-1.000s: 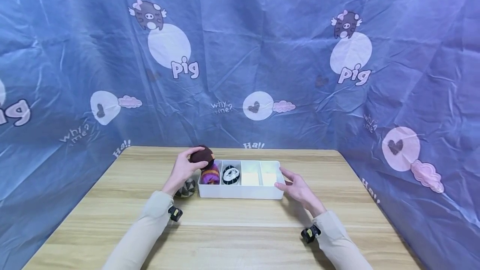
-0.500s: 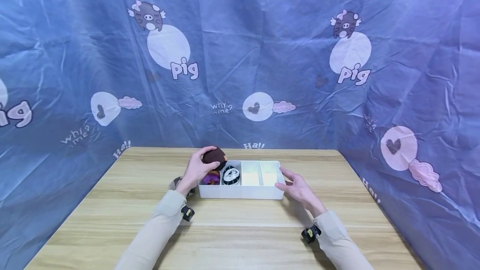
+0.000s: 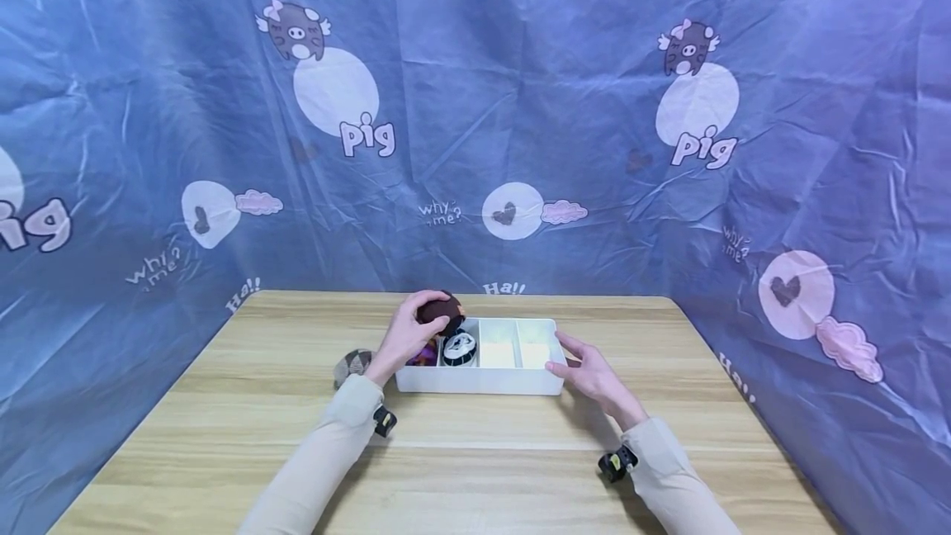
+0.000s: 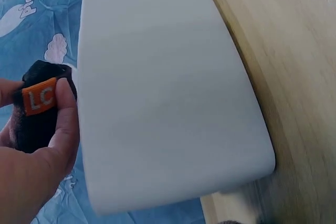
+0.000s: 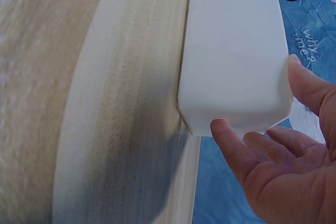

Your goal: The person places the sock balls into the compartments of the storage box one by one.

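A dark brown rolled pair of socks point(image 3: 443, 312) with an orange "LC" label is pinched between the thumb and fingers of my left hand point(image 3: 404, 339). It hangs over the left part of a white divided box point(image 3: 479, 381). Inside, a black-and-white rolled pair of socks point(image 3: 460, 347) fills the second compartment. The purple rolled pair point(image 3: 426, 355) in the leftmost one is partly hidden behind my left hand. My right hand point(image 3: 597, 378) grips the box's right end, thumb and fingers against its walls. In the left wrist view, the box's side point(image 4: 168, 98) stands beside the held socks.
A grey checked rolled bundle point(image 3: 352, 366) lies on the wooden table point(image 3: 475, 461), left of the box. The two right compartments point(image 3: 516, 345) show bare white floors. A blue printed curtain point(image 3: 461, 130) rises behind the table.
My left hand has carried the brown socks rightward, from above the leftmost compartment to near the second one. The grey checked bundle shows more fully now. My right hand has stayed on the box.
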Action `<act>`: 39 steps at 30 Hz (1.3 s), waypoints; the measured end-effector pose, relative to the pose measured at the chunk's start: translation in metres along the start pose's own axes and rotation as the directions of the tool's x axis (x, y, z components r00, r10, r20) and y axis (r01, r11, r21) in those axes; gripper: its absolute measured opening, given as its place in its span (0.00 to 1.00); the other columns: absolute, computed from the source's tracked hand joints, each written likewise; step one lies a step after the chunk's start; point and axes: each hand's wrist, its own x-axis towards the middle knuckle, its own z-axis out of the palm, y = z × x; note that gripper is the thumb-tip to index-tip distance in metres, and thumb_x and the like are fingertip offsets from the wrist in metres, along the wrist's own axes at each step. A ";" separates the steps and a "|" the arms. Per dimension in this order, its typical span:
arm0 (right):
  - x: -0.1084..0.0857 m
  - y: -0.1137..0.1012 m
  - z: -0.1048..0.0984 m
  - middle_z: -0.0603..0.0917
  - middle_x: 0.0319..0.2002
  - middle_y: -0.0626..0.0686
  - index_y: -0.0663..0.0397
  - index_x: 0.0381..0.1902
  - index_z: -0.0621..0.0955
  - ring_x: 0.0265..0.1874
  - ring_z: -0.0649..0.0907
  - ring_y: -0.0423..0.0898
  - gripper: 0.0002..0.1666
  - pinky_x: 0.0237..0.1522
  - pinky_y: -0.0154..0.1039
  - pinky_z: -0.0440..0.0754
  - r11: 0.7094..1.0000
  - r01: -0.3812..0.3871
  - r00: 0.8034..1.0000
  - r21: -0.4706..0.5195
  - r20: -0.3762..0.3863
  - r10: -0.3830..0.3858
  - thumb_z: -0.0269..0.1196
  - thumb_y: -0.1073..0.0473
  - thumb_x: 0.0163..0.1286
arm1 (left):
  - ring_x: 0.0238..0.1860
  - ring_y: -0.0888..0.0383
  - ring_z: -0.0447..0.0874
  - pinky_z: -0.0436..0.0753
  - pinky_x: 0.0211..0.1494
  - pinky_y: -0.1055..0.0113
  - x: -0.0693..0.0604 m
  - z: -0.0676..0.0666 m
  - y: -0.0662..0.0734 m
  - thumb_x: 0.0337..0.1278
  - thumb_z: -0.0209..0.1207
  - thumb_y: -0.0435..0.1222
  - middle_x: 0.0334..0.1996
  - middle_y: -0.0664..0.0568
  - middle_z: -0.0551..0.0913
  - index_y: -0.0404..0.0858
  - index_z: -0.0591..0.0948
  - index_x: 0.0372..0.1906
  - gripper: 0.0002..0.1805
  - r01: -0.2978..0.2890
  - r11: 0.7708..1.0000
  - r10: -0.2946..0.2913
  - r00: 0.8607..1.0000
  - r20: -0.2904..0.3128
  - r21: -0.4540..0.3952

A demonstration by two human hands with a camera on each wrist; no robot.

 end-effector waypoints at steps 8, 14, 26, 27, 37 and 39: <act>0.001 0.001 0.000 0.51 0.76 0.65 0.61 0.76 0.54 0.68 0.67 0.68 0.46 0.65 0.53 0.70 1.000 -0.003 1.000 -0.001 0.006 0.003 0.64 0.59 0.68 | 0.56 0.49 0.76 0.79 0.56 0.53 0.001 0.010 0.005 0.44 0.75 0.43 0.58 0.50 0.77 0.52 0.82 0.49 0.23 0.012 0.999 -0.012 1.000 0.008 0.040; 0.000 0.000 0.000 0.53 0.76 0.65 0.61 0.76 0.55 0.67 0.67 0.68 0.45 0.66 0.54 0.69 1.000 -0.004 1.000 -0.008 0.004 0.004 0.64 0.59 0.68 | 0.55 0.48 0.75 0.77 0.55 0.52 0.001 0.017 0.010 0.41 0.77 0.41 0.60 0.50 0.74 0.53 0.80 0.51 0.27 -0.023 0.994 0.017 0.998 0.052 0.110; 0.003 0.002 0.000 0.52 0.76 0.65 0.62 0.76 0.55 0.68 0.66 0.67 0.45 0.66 0.53 0.69 1.000 0.002 1.000 0.008 0.002 -0.002 0.64 0.60 0.68 | 0.54 0.48 0.78 0.78 0.55 0.52 0.003 0.029 0.006 0.42 0.76 0.42 0.59 0.47 0.78 0.44 0.74 0.62 0.37 -0.078 0.987 0.064 0.992 0.108 0.138; 0.003 0.002 0.000 0.52 0.76 0.65 0.62 0.76 0.55 0.68 0.66 0.67 0.45 0.66 0.52 0.69 1.000 0.000 1.000 0.012 0.002 0.000 0.64 0.60 0.68 | 0.56 0.47 0.78 0.78 0.56 0.52 0.004 0.030 0.006 0.42 0.76 0.42 0.60 0.46 0.77 0.44 0.75 0.61 0.36 -0.095 0.984 0.079 0.991 0.106 0.152; 0.002 0.001 0.000 0.52 0.76 0.65 0.62 0.76 0.54 0.68 0.66 0.68 0.45 0.66 0.53 0.69 1.000 0.003 1.000 0.009 0.011 -0.003 0.63 0.60 0.68 | 0.51 0.50 0.80 0.79 0.52 0.56 0.007 0.043 0.004 0.43 0.75 0.40 0.57 0.46 0.80 0.40 0.76 0.63 0.37 -0.160 0.971 0.135 0.980 0.146 0.179; 0.002 0.001 0.000 0.52 0.76 0.65 0.62 0.76 0.54 0.68 0.66 0.68 0.45 0.66 0.53 0.69 1.000 0.003 1.000 0.015 0.010 -0.004 0.63 0.60 0.68 | 0.50 0.50 0.80 0.80 0.51 0.57 0.006 0.047 0.003 0.43 0.75 0.40 0.55 0.46 0.81 0.40 0.76 0.62 0.37 -0.154 0.973 0.128 0.980 0.153 0.170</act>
